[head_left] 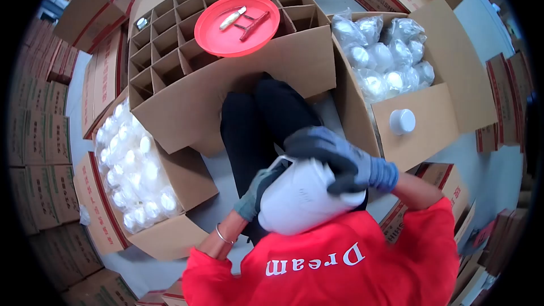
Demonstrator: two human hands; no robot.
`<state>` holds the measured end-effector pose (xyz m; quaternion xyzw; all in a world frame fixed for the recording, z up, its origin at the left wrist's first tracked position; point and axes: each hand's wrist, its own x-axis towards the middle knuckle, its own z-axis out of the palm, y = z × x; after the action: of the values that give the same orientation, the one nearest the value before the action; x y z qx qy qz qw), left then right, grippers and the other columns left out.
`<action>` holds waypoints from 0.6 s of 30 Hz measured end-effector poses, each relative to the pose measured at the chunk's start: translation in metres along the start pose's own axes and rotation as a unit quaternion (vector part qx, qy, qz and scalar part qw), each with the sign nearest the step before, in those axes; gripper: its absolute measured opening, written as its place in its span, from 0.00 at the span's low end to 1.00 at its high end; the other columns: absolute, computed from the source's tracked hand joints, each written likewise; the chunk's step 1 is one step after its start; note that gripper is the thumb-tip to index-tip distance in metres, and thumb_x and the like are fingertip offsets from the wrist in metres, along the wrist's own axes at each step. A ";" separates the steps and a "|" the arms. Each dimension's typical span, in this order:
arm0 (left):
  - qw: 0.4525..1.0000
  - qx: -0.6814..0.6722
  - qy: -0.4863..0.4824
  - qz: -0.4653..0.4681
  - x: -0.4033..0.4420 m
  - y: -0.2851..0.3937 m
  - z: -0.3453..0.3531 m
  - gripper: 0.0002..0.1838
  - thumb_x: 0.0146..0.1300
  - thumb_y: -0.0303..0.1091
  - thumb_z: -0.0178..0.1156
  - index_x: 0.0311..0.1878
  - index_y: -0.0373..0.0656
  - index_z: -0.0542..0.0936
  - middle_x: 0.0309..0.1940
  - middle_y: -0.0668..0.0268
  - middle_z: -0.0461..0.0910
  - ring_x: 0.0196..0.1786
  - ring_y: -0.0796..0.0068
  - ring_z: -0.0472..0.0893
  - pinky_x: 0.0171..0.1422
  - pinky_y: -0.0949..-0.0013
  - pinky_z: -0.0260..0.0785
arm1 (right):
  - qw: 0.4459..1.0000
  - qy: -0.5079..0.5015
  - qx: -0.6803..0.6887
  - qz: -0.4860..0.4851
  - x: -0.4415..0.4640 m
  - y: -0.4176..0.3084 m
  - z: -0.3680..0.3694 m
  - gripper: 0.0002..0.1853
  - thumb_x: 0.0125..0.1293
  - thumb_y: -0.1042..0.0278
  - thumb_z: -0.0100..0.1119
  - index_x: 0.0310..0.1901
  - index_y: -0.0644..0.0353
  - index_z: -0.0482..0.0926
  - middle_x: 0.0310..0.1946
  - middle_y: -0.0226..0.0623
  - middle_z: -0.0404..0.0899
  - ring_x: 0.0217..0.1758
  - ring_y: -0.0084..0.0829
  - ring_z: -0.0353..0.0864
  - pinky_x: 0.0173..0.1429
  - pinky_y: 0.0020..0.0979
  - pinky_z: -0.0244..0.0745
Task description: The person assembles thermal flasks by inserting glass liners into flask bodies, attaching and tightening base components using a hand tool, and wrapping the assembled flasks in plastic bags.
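A white plastic container (303,197) with a wire handle lies tilted across my lap. My left hand (260,190), in a grey-green glove, is closed on its left end by the handle. On the right, my right hand (334,158), in a blue and dark grey glove, wraps over the container's other end, hiding part of it. Ahead of my knees, a red round tray (212,37) holds a white-handled tool (231,18) and a dark red-handled tool (254,26). The tray rests on the dividers of a cardboard box (255,71).
To the left, an open box (192,178) holds several bagged white-capped bottles (136,170). At the right, another box (354,102) holds several bagged bottles (391,59), with a white cap (402,122) on its flap. Stacked cartons (45,153) stand at the far left.
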<state>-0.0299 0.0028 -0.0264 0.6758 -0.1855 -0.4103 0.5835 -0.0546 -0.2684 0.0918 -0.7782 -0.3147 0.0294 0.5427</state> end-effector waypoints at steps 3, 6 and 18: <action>0.939 0.125 0.204 0.246 -0.003 0.065 -0.001 0.17 0.60 0.35 0.58 0.49 0.34 0.82 0.49 0.50 0.84 0.57 0.56 0.81 0.69 0.60 0.67 | 0.918 0.176 0.251 0.250 -0.023 0.036 0.010 0.31 0.69 0.51 0.56 0.68 0.61 0.66 0.65 0.42 0.67 0.67 0.33 0.68 0.71 0.35 0.64; 0.842 0.362 0.172 0.362 -0.004 0.115 -0.014 0.16 0.61 0.30 0.54 0.49 0.34 0.82 0.54 0.53 0.82 0.60 0.56 0.80 0.74 0.49 0.60 | 0.913 0.246 0.170 0.279 -0.015 0.029 0.002 0.27 0.74 0.54 0.47 0.68 0.61 0.65 0.68 0.41 0.63 0.73 0.34 0.61 0.75 0.34 0.55; 0.933 0.180 0.137 0.281 0.034 0.118 -0.017 0.17 0.56 0.29 0.54 0.47 0.36 0.83 0.45 0.55 0.85 0.52 0.56 0.83 0.70 0.58 0.67 | 0.925 0.216 0.233 0.210 -0.050 0.091 0.001 0.21 0.73 0.68 0.49 0.65 0.61 0.66 0.62 0.40 0.68 0.67 0.30 0.68 0.70 0.33 0.64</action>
<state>0.0304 -0.0403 0.0734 0.7390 -0.3572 -0.0927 0.5636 -0.0530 -0.3134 -0.0018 -0.6655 -0.0035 0.0466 0.7449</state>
